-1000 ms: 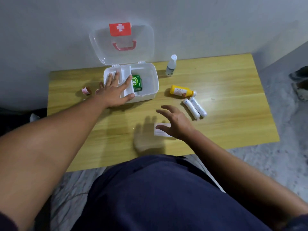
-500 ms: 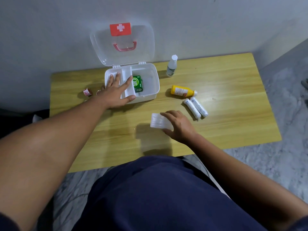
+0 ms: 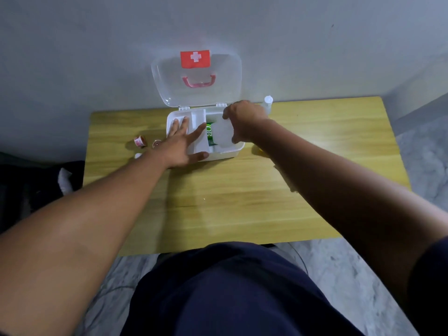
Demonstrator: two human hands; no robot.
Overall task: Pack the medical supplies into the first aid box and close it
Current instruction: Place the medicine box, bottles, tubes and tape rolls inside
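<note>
The white first aid box (image 3: 228, 152) stands open at the table's far edge, its clear lid (image 3: 167, 86) with a red cross label leaning upright against the wall. My left hand (image 3: 180, 144) lies flat with spread fingers over the box's left compartment and front rim. My right hand (image 3: 242, 121) grips a clear white packet (image 3: 223, 133) and holds it inside the box's right compartment, beside a green package (image 3: 210, 137). A small white-capped bottle (image 3: 268, 101) stands just behind my right hand, mostly hidden.
A red-and-white tape roll (image 3: 139, 141) and two small items (image 3: 157, 143) lie left of the box. A yellow bottle (image 3: 257, 149) peeks from under my right forearm. The wooden table (image 3: 230, 202) ends near my lap; grey floor lies to the right.
My right hand lifted the white packet from the table's middle and carried it forward into the box. The left hand stayed on the box. My forearm now hides the gauze rolls.
</note>
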